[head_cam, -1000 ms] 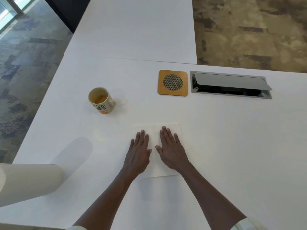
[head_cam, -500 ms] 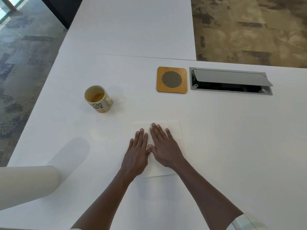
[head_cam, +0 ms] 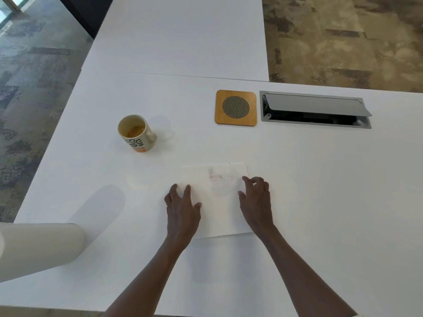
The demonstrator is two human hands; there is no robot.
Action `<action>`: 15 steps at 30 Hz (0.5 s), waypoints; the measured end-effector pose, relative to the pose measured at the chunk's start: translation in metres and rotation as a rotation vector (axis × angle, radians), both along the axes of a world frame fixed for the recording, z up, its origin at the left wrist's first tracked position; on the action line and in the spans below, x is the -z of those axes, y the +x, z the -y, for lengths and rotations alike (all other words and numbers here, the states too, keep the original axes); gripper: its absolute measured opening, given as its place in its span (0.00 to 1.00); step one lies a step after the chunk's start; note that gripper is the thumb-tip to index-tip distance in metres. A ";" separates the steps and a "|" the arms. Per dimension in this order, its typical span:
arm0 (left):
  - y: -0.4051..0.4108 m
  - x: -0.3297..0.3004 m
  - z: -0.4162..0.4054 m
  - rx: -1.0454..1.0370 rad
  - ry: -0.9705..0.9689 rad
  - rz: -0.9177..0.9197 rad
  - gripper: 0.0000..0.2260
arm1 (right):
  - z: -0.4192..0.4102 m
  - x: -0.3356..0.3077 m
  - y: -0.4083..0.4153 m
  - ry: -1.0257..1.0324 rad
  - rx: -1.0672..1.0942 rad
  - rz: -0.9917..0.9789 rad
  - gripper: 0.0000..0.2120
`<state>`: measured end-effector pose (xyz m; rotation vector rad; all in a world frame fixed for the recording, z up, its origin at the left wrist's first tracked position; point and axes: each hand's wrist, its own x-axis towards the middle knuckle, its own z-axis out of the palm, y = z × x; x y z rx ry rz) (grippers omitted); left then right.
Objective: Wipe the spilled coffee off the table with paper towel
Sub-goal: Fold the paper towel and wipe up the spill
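At the far left, close to me, a paper towel roll lies on its side on the white table, a smooth pale cylinder throwing a soft shadow toward the middle. Beyond it stands a cream ceramic mug with a dark pattern and an orange band at its foot, upright, a little brown coffee in the bottom, its handle pointing right. Nearer to me, a square sheet of paper towel lies flat on the table, with a faint brownish-grey stain soaked into its middle. My left hand rests on the sheet's left edge, fingers spread and lightly curled; my right hand rests on its right edge, fingers bent, tips pressing the paper. The two hands are apart, the stained patch bare between them, neither closed around anything. Farther back and to the right sits a square wooden coaster with rounded corners and a round mesh centre, and just beside it a grey metal cable hatch set into the tabletop, its lid tilted open over a dark recess.
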<state>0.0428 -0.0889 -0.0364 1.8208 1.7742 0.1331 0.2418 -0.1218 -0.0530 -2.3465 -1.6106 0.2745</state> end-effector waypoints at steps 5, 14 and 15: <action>0.005 -0.011 -0.003 -0.107 -0.039 0.050 0.26 | -0.001 -0.006 -0.005 -0.072 0.041 0.011 0.12; 0.011 -0.018 -0.009 -0.368 -0.190 0.108 0.18 | 0.000 -0.017 -0.016 -0.304 0.239 -0.078 0.20; 0.012 -0.020 -0.010 -0.388 -0.201 0.111 0.18 | -0.001 -0.018 -0.017 -0.300 0.254 -0.102 0.19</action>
